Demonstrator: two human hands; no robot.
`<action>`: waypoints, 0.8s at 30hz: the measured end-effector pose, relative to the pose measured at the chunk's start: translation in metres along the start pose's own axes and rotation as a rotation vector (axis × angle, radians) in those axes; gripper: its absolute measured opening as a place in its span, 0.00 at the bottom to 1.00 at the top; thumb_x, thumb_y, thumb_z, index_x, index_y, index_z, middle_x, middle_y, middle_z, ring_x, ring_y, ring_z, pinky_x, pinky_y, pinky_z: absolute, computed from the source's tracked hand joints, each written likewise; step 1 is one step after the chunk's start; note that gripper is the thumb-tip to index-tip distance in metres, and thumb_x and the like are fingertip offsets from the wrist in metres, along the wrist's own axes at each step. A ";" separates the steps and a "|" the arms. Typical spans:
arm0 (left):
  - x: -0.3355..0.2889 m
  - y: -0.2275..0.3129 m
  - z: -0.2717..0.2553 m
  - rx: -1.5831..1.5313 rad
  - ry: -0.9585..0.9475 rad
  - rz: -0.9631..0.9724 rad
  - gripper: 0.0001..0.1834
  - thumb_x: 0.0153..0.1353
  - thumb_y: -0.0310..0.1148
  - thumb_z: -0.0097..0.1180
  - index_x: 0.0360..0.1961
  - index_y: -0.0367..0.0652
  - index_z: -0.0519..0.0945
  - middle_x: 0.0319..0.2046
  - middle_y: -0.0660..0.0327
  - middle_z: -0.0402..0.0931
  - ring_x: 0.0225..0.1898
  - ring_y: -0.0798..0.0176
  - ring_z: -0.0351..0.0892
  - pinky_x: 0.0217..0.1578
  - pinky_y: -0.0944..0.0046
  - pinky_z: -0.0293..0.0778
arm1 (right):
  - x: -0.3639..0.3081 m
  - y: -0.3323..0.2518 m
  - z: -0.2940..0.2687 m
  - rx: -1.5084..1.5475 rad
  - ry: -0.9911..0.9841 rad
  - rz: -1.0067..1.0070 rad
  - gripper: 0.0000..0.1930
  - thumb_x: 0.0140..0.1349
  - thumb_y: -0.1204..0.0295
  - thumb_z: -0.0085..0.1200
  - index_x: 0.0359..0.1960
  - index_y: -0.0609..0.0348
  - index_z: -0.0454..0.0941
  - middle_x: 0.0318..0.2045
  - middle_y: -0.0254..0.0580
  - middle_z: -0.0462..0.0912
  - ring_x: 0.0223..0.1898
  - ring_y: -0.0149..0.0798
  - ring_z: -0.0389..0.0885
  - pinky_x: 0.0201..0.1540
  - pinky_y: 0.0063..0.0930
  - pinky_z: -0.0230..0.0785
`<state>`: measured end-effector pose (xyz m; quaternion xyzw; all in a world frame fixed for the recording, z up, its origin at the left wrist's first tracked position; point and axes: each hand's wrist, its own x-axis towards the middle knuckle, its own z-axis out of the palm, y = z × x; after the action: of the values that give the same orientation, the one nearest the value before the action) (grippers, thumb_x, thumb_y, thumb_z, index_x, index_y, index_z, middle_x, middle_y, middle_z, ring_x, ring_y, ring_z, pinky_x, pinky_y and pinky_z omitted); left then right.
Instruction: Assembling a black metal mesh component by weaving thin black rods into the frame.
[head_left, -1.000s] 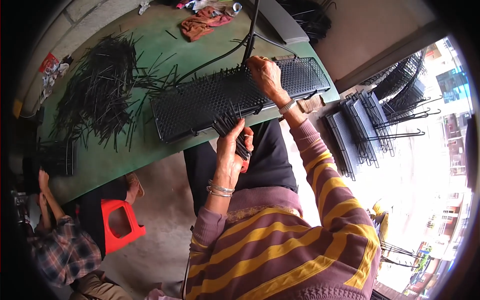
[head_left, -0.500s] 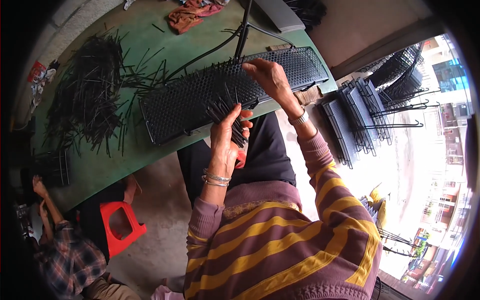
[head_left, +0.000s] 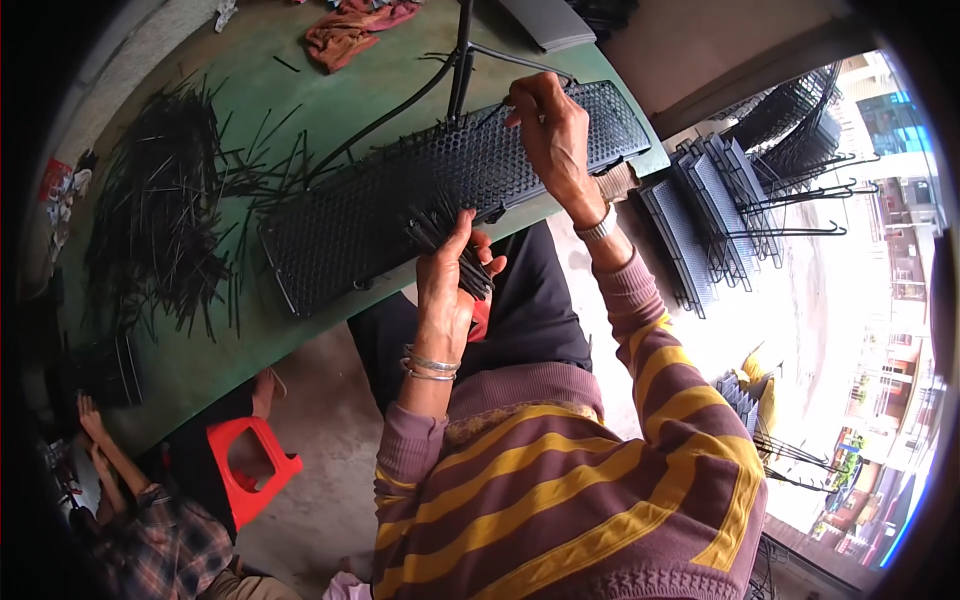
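A long black perforated metal rack (head_left: 330,220) lies slantwise on the green table in front of me, with thin black strips sticking up along part of its far edge. My left hand (head_left: 452,265) is closed around a bundle of thin black strips (head_left: 430,232), just over the rack's near edge. Over the right part of the rack, my right hand (head_left: 552,135) is raised with its fingers curled together near the far edge. Whatever the fingertips pinch, if anything, is too small to make out.
A big heap of loose black strips (head_left: 160,210) covers the table's left side. Black bent rods (head_left: 462,70) rise behind the rack, near an orange cloth (head_left: 345,35). Finished-looking racks (head_left: 715,210) stand at right. At lower left, another person (head_left: 165,540) sits near a red stool (head_left: 290,465).
My right hand has moved slightly right and up along the rack, its fingers curling downward. The view has shifted a little; my left hand keeps hold of the bundle.
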<state>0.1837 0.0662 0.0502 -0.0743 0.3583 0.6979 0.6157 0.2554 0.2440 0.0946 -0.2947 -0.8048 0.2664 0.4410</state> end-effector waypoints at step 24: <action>0.004 -0.001 0.013 0.082 0.038 -0.015 0.09 0.62 0.36 0.58 0.39 0.44 0.76 0.26 0.63 0.76 0.23 0.71 0.69 0.21 0.70 0.65 | 0.025 0.032 0.016 -0.011 -0.135 -0.100 0.05 0.65 0.74 0.47 0.34 0.60 0.76 0.23 0.38 0.81 0.27 0.33 0.83 0.30 0.25 0.73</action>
<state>0.1883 0.0773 0.0571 -0.0652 0.3977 0.6763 0.6166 0.2378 0.2806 0.0789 -0.2381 -0.8478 0.2588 0.3969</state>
